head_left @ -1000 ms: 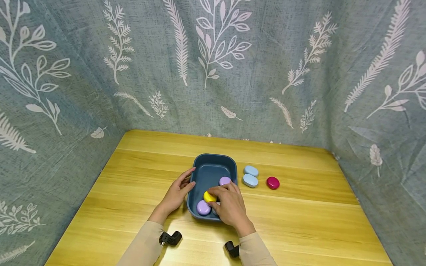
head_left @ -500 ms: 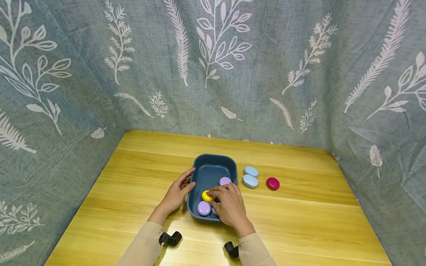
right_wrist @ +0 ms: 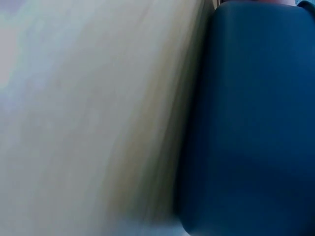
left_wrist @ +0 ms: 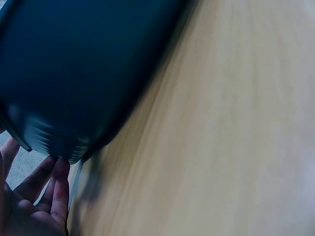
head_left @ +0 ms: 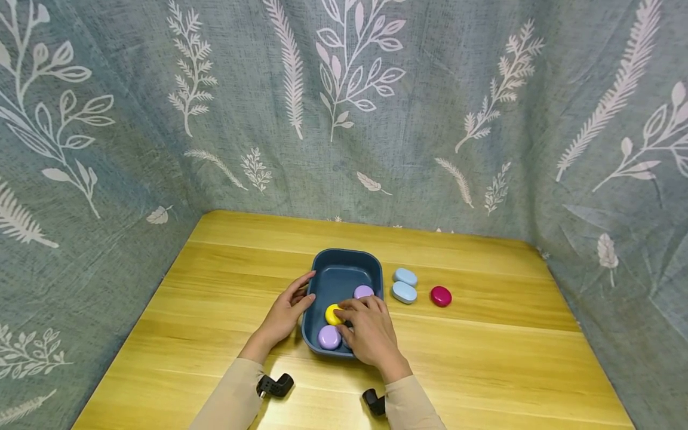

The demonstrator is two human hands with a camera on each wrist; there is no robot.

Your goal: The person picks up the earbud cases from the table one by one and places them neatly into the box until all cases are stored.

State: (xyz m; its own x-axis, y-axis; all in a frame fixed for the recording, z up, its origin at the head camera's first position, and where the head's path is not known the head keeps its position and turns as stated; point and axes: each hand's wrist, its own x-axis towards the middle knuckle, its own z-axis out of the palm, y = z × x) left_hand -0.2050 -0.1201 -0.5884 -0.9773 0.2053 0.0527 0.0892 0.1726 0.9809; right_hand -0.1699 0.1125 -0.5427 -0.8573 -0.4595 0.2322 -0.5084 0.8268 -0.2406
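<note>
A dark blue box [head_left: 338, 275] stands on the table, its long side running away from me. My left hand [head_left: 285, 313] rests against its left wall, fingertips at the rim; in the left wrist view those fingers [left_wrist: 60, 189] touch the box's outside. My right hand [head_left: 369, 328] reaches over the right wall and pinches the edge of a glossy yellow disc [head_left: 331, 315] inside. One lilac disc [head_left: 329, 337] lies at the near left of the box, another lilac disc [head_left: 363, 292] by the right wall. The hand hides the near right corner.
Right of the box, two pale blue oval pieces [head_left: 404, 292] lie close together, with a crimson round piece [head_left: 441, 296] beyond them. The wooden table [head_left: 215, 280] ends at a patterned curtain [head_left: 344, 173] at the back and sides.
The yellow disc has shifted slightly left and away from me inside the box, with the right fingers at its edge. The left hand and the box have stayed put.
</note>
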